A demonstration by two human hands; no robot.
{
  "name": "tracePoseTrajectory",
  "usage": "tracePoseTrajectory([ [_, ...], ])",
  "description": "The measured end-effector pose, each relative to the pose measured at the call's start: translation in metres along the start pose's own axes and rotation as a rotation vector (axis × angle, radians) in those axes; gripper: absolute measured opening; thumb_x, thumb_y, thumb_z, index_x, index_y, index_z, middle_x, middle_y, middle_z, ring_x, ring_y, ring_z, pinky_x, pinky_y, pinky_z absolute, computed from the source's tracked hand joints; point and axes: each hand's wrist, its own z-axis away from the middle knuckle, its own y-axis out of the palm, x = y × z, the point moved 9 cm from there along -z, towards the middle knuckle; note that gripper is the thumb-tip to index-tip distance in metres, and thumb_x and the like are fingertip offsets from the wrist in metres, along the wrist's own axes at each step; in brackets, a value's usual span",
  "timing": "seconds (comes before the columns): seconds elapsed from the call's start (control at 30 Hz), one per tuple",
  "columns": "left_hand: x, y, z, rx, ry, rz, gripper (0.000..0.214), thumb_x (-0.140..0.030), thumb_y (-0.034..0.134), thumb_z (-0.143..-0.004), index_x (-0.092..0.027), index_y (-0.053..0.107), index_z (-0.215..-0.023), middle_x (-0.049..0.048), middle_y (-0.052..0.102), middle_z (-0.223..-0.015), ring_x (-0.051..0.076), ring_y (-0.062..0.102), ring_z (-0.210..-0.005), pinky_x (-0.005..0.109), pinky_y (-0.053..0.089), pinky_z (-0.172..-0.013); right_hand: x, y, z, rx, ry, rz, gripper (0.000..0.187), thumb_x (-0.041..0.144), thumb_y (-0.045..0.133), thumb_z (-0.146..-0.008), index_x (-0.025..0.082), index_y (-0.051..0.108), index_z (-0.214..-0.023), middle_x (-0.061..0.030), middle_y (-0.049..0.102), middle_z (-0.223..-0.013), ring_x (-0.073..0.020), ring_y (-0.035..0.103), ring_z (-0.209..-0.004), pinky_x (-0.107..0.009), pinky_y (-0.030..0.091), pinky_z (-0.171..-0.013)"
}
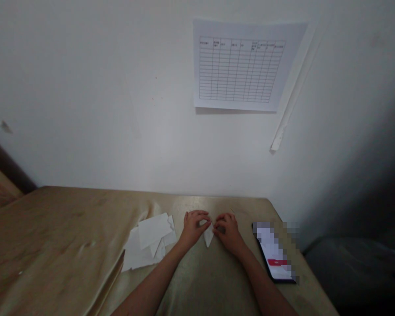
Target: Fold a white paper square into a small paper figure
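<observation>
A small folded piece of white paper, narrowing to a point toward me, is between my two hands over the table. My left hand pinches its upper left edge between thumb and forefinger. On the other side my right hand has its thumb and fingertips closed on the paper's upper right edge. Parts of the paper's far end are hidden by the fingers. Left of my left hand lies a loose pile of white paper sheets, overlapping and some with torn edges.
A smartphone with its screen lit lies right of my right arm. The table has a brownish cover, creased on the left. Behind it rises a white wall bearing a printed table sheet and a cable strip.
</observation>
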Motion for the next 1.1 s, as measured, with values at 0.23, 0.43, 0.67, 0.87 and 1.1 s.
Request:
tracePoseTrajectory([
  [0.23,-0.0036,0.0022,0.0011,0.067,-0.025,-0.015,0.010,-0.031,0.069,-0.082,-0.030,0.075,-0.090,0.0018,0.071,-0.122,0.026,0.056,-0.124,0.061,0.016,-0.118,-0.0015,0.0002,-0.0007,-0.006,-0.007,0.002,0.004,0.024,0.072,-0.080,0.027,0.074,-0.081,-0.0043,0.063,-0.107,-0.0232,0.047,-0.115,-0.041,0.035,-0.104],
  [0.43,-0.0043,0.0070,0.0033,0.143,-0.006,-0.057,0.018,-0.034,0.078,-0.074,-0.030,0.075,-0.091,0.0019,0.068,-0.127,0.029,0.051,-0.129,0.066,0.011,-0.117,-0.0038,0.0020,-0.0009,-0.016,-0.016,-0.010,0.004,0.030,0.072,-0.083,0.027,0.074,-0.082,-0.0049,0.063,-0.107,-0.0230,0.048,-0.115,-0.040,0.035,-0.104],
  [0.67,-0.0012,0.0070,0.0010,0.099,-0.029,-0.017,0.005,-0.030,0.073,-0.079,-0.027,0.074,-0.083,0.0033,0.070,-0.124,0.029,0.054,-0.126,0.067,0.010,-0.116,-0.0049,0.0020,-0.0015,-0.021,-0.016,-0.006,0.003,0.026,0.071,-0.083,0.027,0.074,-0.082,-0.0049,0.063,-0.108,-0.0232,0.047,-0.115,-0.040,0.035,-0.104],
  [0.87,0.0000,0.0054,-0.0007,0.083,-0.050,-0.016,0.003,-0.029,0.073,-0.077,-0.027,0.074,-0.079,0.0029,0.071,-0.122,0.028,0.056,-0.124,0.066,0.013,-0.117,-0.0025,-0.0009,-0.0013,-0.044,-0.024,-0.015,0.005,0.027,0.069,-0.084,0.026,0.073,-0.082,-0.0052,0.064,-0.106,-0.0230,0.048,-0.114,-0.040,0.036,-0.103],
  [1.1,-0.0001,0.0048,-0.0019,0.070,-0.064,-0.011,0.005,-0.033,0.074,-0.078,-0.029,0.076,-0.079,0.0024,0.071,-0.122,0.028,0.057,-0.123,0.066,0.015,-0.116,-0.0003,-0.0005,-0.0002,-0.033,-0.029,-0.022,0.006,0.029,0.068,-0.085,0.026,0.073,-0.082,-0.0051,0.063,-0.107,-0.0228,0.048,-0.114,-0.041,0.035,-0.105],
])
